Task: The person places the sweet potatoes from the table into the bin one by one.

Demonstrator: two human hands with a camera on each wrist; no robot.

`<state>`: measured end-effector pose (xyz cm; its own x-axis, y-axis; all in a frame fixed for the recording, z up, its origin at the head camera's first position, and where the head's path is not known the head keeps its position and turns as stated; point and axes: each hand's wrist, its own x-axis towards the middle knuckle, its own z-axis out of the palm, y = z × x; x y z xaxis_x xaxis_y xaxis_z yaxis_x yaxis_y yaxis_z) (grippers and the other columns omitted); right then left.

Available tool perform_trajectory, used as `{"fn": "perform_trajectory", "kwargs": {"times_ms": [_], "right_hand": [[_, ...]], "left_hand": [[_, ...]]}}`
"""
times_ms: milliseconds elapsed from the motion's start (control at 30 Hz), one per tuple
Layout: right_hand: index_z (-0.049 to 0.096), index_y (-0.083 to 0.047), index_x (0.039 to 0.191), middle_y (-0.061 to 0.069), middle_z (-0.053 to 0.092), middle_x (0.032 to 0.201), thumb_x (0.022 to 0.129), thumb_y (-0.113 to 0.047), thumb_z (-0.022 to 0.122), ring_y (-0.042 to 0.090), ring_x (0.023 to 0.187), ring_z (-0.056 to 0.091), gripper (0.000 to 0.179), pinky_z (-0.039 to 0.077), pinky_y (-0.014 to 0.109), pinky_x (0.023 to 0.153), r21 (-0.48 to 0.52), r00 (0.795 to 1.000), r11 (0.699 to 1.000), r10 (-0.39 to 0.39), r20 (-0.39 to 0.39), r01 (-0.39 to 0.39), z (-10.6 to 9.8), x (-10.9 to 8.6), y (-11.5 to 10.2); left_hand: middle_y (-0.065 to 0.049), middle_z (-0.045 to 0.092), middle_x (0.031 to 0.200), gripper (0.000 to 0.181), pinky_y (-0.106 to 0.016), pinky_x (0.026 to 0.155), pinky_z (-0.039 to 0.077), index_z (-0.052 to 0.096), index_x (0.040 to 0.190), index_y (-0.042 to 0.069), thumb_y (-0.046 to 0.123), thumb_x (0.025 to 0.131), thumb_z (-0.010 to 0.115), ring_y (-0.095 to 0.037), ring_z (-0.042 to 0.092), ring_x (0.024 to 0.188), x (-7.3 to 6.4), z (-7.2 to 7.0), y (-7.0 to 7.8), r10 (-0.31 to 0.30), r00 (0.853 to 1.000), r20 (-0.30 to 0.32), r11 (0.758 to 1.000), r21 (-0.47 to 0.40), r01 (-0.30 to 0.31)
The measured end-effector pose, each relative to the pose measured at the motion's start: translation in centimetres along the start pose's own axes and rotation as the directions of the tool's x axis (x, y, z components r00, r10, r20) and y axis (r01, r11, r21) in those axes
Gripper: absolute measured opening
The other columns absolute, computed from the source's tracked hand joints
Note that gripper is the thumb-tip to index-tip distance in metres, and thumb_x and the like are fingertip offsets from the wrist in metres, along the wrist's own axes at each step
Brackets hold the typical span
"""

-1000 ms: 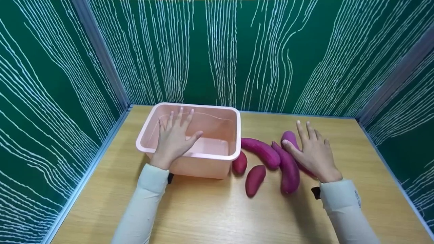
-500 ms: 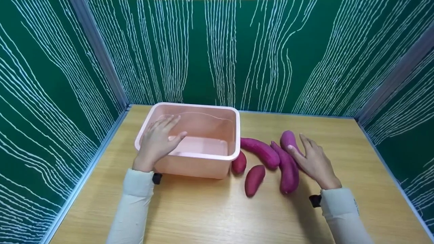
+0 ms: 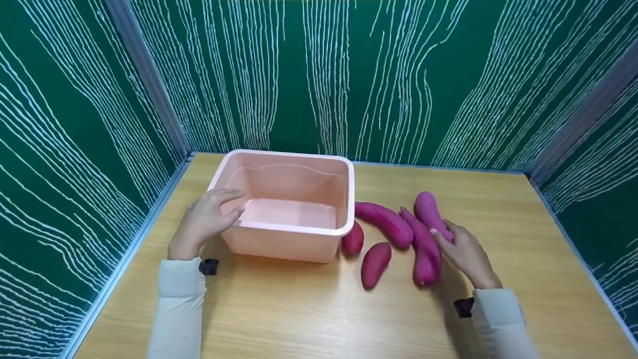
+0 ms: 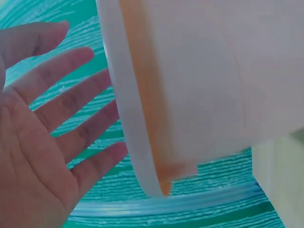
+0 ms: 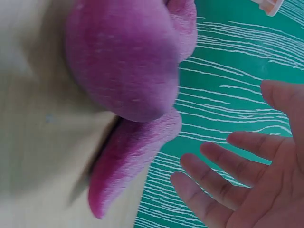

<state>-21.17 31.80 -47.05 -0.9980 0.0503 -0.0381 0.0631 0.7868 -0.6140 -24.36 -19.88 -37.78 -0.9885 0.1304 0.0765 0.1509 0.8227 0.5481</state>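
A pink plastic bin (image 3: 286, 230) stands on the table at centre left. My left hand (image 3: 202, 219) is at its left front corner; in the left wrist view its fingers (image 4: 76, 102) are spread, tips right at the rim. Three long purple sweet potatoes lie to the bin's right: one by the bin (image 3: 386, 224), a curved one (image 3: 427, 254) and the rightmost one (image 3: 427, 209). My right hand (image 3: 468, 255) hovers over the near end of the rightmost one, partly hiding it. In the right wrist view its fingers (image 5: 228, 166) are loosely extended with nothing in them.
Two shorter reddish sweet potatoes lie nearer me, one (image 3: 353, 240) against the bin's right side and another (image 3: 376, 265) in front of it. Green walls (image 3: 369, 75) with white wavy lines enclose the wooden table (image 3: 309, 309) at the back and both sides.
My left hand has drawn back from over the bin, moving left and toward me to its corner. My right hand has lowered toward the rightmost sweet potato's near end. The sweet potatoes stay put.
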Motion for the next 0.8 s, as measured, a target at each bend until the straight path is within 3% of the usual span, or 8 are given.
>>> {"fn": "perform_trajectory", "kwargs": {"times_ms": [133,300,533,800], "right_hand": [[0.029,0.007,0.146,0.036,0.042,0.136,0.098,-0.053,0.041,0.046,0.115,0.049,0.078,0.043,0.06,0.096,0.018,1.0,1.0,-0.01,-0.004,0.01,0.5,0.0,0.7],[0.025,0.007,0.148,0.038,0.032,0.144,0.099,-0.052,0.041,0.05,0.13,0.038,0.078,0.036,0.061,0.105,0.077,0.999,0.997,0.017,0.038,-0.02,1.0,-0.1,1.3],[0.023,0.008,0.148,0.035,0.027,0.149,0.098,-0.053,0.041,0.049,0.137,0.028,0.081,0.029,0.058,0.111,0.146,0.993,0.986,0.067,0.102,-0.081,1.7,-0.1,1.9],[0.026,0.012,0.145,0.035,0.031,0.147,0.099,-0.051,0.042,0.049,0.138,0.026,0.079,0.027,0.058,0.113,0.154,0.989,0.983,0.086,0.118,-0.104,2.6,-0.2,2.7]], "left_hand": [[-0.008,0.051,0.143,0.048,-0.065,0.108,0.029,0.06,0.132,0.018,0.039,0.09,0.065,-0.036,0.039,0.136,-0.3,-0.4,-1.0,-0.026,0.999,0.032,0.999,-0.043,0.027],[-0.007,0.05,0.143,0.045,-0.063,0.103,0.038,0.062,0.129,0.02,0.038,0.088,0.068,-0.036,0.037,0.136,-0.8,-0.6,-2.0,-0.048,0.996,0.069,0.991,-0.121,0.056],[-0.011,0.056,0.136,0.042,-0.057,0.101,0.043,0.068,0.122,0.015,0.031,0.084,0.074,-0.038,0.041,0.132,-1.2,-0.7,-3.3,0.022,0.998,0.063,0.985,-0.17,-0.011],[-0.013,0.065,0.117,0.028,-0.043,0.089,0.055,0.073,0.11,0.009,0.018,0.084,0.075,-0.032,0.061,0.11,-1.1,-0.8,-3.7,0.071,0.995,0.075,0.984,-0.167,-0.057]]}}
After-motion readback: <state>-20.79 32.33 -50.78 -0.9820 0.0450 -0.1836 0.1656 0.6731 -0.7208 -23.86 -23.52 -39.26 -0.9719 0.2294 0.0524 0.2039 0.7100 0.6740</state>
